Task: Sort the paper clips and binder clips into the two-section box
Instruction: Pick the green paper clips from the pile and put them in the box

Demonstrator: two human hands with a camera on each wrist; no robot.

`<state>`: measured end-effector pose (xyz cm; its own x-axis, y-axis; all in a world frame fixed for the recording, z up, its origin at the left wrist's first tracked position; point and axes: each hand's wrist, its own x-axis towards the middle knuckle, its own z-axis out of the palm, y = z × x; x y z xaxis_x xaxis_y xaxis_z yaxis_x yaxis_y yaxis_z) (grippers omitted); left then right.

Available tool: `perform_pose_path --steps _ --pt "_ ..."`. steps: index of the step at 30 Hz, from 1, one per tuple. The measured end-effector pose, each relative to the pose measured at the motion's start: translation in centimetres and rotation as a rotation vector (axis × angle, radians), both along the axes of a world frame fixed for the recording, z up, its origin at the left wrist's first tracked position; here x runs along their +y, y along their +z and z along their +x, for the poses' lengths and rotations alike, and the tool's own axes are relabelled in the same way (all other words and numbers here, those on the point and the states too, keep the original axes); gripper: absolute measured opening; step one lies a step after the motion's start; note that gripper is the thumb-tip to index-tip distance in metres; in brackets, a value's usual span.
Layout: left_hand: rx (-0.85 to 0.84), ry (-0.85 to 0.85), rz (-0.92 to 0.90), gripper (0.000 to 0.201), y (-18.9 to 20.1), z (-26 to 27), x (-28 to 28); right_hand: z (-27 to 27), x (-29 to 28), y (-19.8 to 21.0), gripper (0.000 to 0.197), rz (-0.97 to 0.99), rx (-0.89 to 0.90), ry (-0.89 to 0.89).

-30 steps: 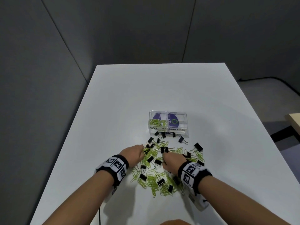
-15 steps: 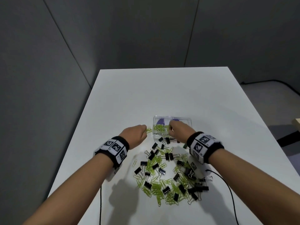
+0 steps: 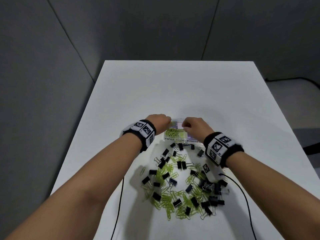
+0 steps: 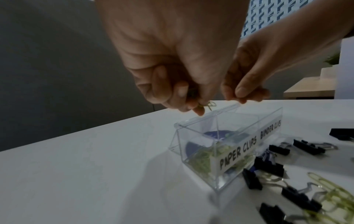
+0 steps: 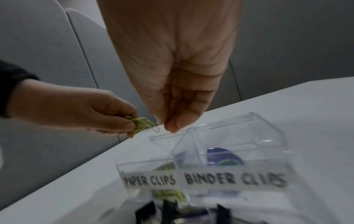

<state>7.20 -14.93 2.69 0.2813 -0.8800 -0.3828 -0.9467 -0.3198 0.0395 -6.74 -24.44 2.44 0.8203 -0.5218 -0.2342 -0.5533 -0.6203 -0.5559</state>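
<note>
A clear two-section box (image 3: 173,139) labelled PAPER CLIPS and BINDER CLIPS stands mid-table; its left section holds green paper clips (image 3: 174,132). My right hand (image 3: 184,127) pinches the front edge of the box's lid (image 5: 220,128) and holds it raised; its fingertips (image 5: 172,128) show in the right wrist view. My left hand (image 3: 168,121) hovers over the left section and pinches a small bunch of green paper clips (image 5: 142,124), also visible at my fingertips (image 4: 199,111). A mixed pile of green paper clips (image 3: 166,200) and black binder clips (image 3: 181,165) lies in front of the box.
Two black cables (image 3: 119,205) (image 3: 242,193) trail from my wrists over the white table (image 3: 173,87) toward its near edge. Grey partition walls stand behind and to the left. Several binder clips (image 4: 268,167) lie right against the box's front wall.
Both hands left the pile and moved forward to the box. The left brought paper clips with it. The right has taken hold of the lid's edge and raised it.
</note>
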Motion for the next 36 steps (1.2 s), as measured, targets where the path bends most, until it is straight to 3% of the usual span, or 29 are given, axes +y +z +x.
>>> perform_pose_path --steps 8,10,13,17,21,29,36 --pt "0.084 -0.004 -0.025 0.035 -1.0 -2.3 -2.3 -6.2 1.8 -2.9 0.017 -0.058 0.184 0.226" --pt "0.079 -0.046 -0.090 0.040 -0.7 -2.7 -1.7 -6.6 2.8 -3.9 0.021 -0.076 0.202 0.269" --pt "0.053 -0.143 -0.189 0.030 -0.5 -3.4 -0.1 -6.8 4.5 -5.2 0.033 -0.147 0.204 0.346" --pt "0.065 -0.216 -0.096 0.026 -2.6 -4.3 3.2 -6.6 6.1 -6.1 0.046 -0.300 0.229 0.448" --pt "0.089 -0.096 -0.003 0.038 -5.1 -4.4 6.1 -6.3 7.1 -6.5 0.037 -0.353 0.231 0.440" --pt "0.154 0.043 0.008 0.033 -6.5 -4.5 7.0 -6.7 7.1 -6.1 0.025 -0.245 0.197 0.466" --pt "0.314 0.184 -0.019 0.029 -6.4 -3.2 7.1 -7.2 5.5 -5.8 0.034 -0.175 0.271 0.397"
